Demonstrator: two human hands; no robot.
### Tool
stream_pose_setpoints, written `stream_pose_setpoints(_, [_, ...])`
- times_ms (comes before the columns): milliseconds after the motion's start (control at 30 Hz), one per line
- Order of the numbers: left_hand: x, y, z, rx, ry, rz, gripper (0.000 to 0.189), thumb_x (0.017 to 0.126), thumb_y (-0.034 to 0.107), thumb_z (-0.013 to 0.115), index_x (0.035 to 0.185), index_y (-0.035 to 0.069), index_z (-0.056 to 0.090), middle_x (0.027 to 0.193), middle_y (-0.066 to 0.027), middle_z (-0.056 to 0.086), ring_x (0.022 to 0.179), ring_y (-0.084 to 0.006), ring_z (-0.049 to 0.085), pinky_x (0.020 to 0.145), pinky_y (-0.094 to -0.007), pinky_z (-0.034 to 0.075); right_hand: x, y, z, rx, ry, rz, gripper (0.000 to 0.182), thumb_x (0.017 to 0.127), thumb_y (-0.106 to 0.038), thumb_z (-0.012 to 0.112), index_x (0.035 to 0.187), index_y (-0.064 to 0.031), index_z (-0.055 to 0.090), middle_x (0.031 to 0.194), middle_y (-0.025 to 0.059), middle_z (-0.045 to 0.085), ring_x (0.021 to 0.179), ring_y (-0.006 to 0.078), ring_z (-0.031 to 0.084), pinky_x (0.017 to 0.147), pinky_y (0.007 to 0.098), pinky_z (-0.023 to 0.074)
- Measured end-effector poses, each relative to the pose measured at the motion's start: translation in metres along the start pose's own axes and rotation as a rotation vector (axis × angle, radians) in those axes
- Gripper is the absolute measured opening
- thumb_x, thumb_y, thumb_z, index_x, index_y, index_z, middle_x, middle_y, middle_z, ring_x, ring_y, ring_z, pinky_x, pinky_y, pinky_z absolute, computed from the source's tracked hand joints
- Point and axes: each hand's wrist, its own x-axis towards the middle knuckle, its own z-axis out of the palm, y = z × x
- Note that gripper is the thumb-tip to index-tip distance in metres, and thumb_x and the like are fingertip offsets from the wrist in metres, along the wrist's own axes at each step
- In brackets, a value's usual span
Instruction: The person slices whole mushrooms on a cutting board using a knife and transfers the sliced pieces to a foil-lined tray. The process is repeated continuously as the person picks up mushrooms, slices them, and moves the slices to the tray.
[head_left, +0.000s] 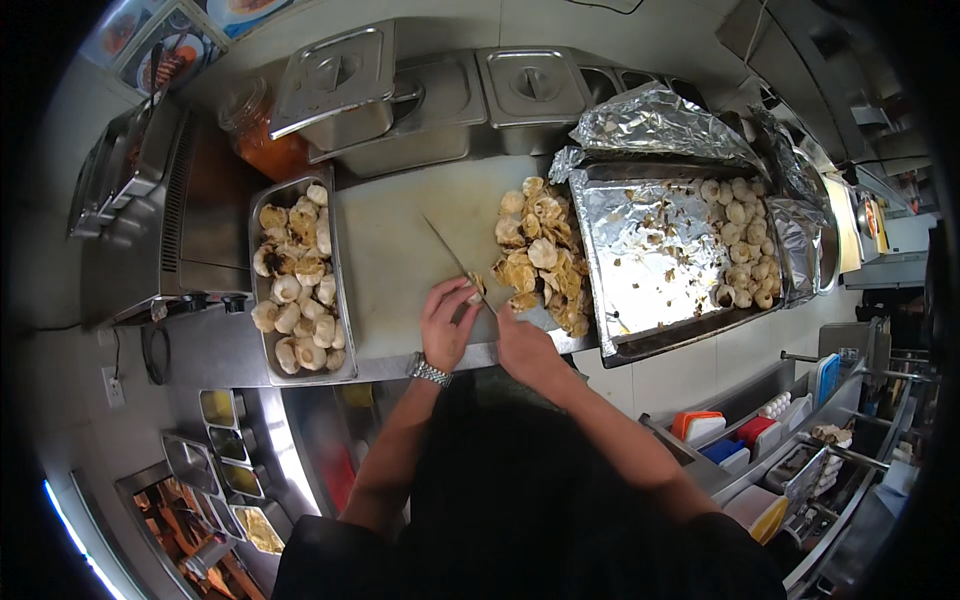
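Note:
My right hand (526, 346) grips the handle of a kitchen knife (448, 250), whose blade points up and left over a white cutting board (405, 225). Under the blade, the fingers of my left hand (447, 319) hold a garlic bulb (478, 285) against the board. The bulb is partly hidden by knife and fingers. To the right, a heap of roasted garlic pieces and skins (546, 255) covers that end of the board. A steel pan of garlic bulbs (300, 300) stands at the board's left side, some bulbs browned.
At right, a foil-lined baking tray (652, 262) holds more garlic bulbs (742, 240) and charred bits, with crumpled foil (667, 124) along its back. Lidded steel pans (534, 86) and a jar of orange-red contents (262, 135) line the back. A steel appliance (202, 210) stands left.

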Motion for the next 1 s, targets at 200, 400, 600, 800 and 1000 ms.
stream_pose_setpoints(200, [-0.003,-0.024,-0.006,-0.69,0.093,-0.431,0.041,0.077,-0.006,0.07,0.115,0.004,0.06,0.124,-0.0113,0.054,0.111,-0.0244,0.057,0.092,-0.0369,0.05,-0.048,0.01,-0.008,0.01,-0.053,0.095,0.028,0.088,-0.012,0.045,0.111,0.0044,0.042,0.078,0.0286,0.063,0.08,0.0474,0.063,0.075,0.0565,0.048])
stream_pose_setpoints(400, [0.019,0.024,-0.077,-1.308,0.19,-0.554,0.054,0.074,-0.016,0.064,0.122,0.003,0.05,0.124,-0.011,0.052,0.118,-0.0241,0.052,0.1,-0.0373,0.044,-0.045,0.023,-0.009,-0.061,-0.112,0.136,0.026,0.092,-0.018,0.047,0.109,0.0014,0.044,0.083,0.0311,0.063,0.084,0.0477,0.062,0.079,0.0567,0.0465])
stream_pose_setpoints(600, [0.028,0.028,-0.153,-0.52,0.265,-0.167,0.048,0.069,-0.016,0.066,0.109,0.003,0.05,0.124,-0.0129,0.05,0.113,-0.0246,0.054,0.097,-0.0369,0.047,-0.042,0.016,-0.021,-0.049,-0.149,0.171,0.031,0.092,-0.019,0.05,0.115,0.0005,0.042,0.085,0.031,0.063,0.084,0.0482,0.061,0.078,0.0562,0.0462])
stream_pose_setpoints(800, [0.027,-0.008,-0.224,0.209,0.229,-0.338,0.034,0.069,-0.001,0.074,0.095,0.005,0.053,0.115,-0.0152,0.057,0.106,-0.0255,0.057,0.084,-0.0339,0.05,-0.036,0.031,-0.008,-0.06,-0.093,0.107,0.029,0.091,-0.019,0.051,0.112,0.0009,0.044,0.08,0.0299,0.063,0.081,0.0476,0.062,0.075,0.0556,0.047])
stream_pose_setpoints(1000, [0.045,0.012,-0.207,0.607,0.118,-0.036,0.031,0.069,0.011,0.078,0.087,0.005,0.053,0.111,-0.0171,0.061,0.104,-0.0352,0.057,0.09,-0.043,0.045,-0.036,0.067,0.018,0.046,0.088,-0.114,0.025,0.089,-0.018,0.049,0.104,0.0026,0.048,0.076,0.0269,0.063,0.073,0.0447,0.062,0.069,0.054,0.0479])
